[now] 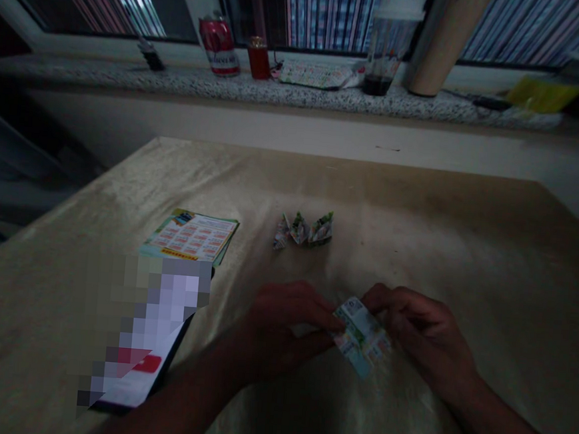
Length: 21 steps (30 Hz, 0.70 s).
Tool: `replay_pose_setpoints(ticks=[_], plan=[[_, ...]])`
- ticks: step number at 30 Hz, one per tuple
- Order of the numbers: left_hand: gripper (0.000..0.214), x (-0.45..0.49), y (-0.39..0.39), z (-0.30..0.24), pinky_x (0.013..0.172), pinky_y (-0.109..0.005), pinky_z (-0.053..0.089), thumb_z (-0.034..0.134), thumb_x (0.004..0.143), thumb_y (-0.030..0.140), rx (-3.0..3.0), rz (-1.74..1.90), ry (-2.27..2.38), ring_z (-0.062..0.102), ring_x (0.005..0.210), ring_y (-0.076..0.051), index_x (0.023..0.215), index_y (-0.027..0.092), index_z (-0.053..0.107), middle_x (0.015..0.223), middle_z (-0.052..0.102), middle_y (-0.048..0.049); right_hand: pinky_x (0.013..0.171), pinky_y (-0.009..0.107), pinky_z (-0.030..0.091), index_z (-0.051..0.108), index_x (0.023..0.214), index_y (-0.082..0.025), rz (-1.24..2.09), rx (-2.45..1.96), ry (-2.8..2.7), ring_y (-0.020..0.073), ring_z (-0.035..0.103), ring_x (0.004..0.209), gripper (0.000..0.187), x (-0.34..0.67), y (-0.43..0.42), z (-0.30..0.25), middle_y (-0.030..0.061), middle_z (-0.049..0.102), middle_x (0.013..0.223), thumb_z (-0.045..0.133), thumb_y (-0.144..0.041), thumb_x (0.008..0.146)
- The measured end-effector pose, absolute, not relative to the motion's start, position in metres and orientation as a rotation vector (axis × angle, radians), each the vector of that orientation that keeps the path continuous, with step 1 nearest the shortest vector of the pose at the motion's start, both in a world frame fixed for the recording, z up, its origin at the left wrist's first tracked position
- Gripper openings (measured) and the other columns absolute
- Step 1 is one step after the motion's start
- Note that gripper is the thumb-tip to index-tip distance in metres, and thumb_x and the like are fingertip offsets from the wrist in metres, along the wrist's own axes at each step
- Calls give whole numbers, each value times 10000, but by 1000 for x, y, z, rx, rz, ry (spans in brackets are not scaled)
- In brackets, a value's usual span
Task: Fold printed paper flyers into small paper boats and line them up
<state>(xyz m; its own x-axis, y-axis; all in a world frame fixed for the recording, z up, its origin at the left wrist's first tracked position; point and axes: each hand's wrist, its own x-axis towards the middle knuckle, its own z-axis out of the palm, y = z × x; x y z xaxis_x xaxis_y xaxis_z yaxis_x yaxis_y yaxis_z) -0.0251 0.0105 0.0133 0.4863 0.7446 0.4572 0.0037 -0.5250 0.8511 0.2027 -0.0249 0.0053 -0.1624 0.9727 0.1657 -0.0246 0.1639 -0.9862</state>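
A small folded piece of printed paper is held low over the table between both hands. My left hand pinches its left edge with closed fingers. Its upper right side is gripped by my right hand, fingers curled. Farther back on the table sits a finished folded paper figure with several points. A stack of printed paper sheets lies to the left.
A phone with a lit screen lies at the left near the front edge. The table carries a beige cloth. On the windowsill behind stand a red can, a small red cup, a clear cup and a cardboard tube.
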Motion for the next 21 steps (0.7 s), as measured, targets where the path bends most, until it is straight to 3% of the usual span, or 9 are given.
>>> replay_pose_setpoints(ticks=[3,6,9,14,21], plan=[[133,-26,11,13,664,-288,594,790,789,118,1753,1201,646,753,714,-172,879,217,792,820,807,-56,733,396,571,784,1083,-314,986,-839,-1592,226,700,815,245,207,-22,5,44,768,858,798,-313,839],[164,-26,10,14,659,-282,592,798,767,91,1696,1212,688,758,708,-172,867,221,798,799,806,-50,741,451,563,787,1100,-351,775,-802,-1686,241,707,786,312,205,-20,8,36,785,842,810,-215,821],[155,-25,9,16,670,-300,599,831,744,120,1681,1190,662,760,717,-187,859,219,800,806,805,-59,680,418,568,811,1037,-325,676,-803,-1693,229,709,747,264,202,-20,13,40,785,840,757,-146,850],[124,-21,6,18,665,-283,590,808,775,103,1603,1136,628,744,687,-163,816,220,799,782,797,-43,727,383,602,817,959,-301,706,-890,-1626,214,722,764,312,197,-26,20,24,786,817,758,-45,791],[162,-13,4,16,685,-244,595,817,753,80,1656,1331,835,756,713,-147,808,231,798,828,809,-14,511,246,595,816,798,-275,885,-1251,-1307,177,738,601,22,190,-29,11,28,804,749,824,-294,790]])
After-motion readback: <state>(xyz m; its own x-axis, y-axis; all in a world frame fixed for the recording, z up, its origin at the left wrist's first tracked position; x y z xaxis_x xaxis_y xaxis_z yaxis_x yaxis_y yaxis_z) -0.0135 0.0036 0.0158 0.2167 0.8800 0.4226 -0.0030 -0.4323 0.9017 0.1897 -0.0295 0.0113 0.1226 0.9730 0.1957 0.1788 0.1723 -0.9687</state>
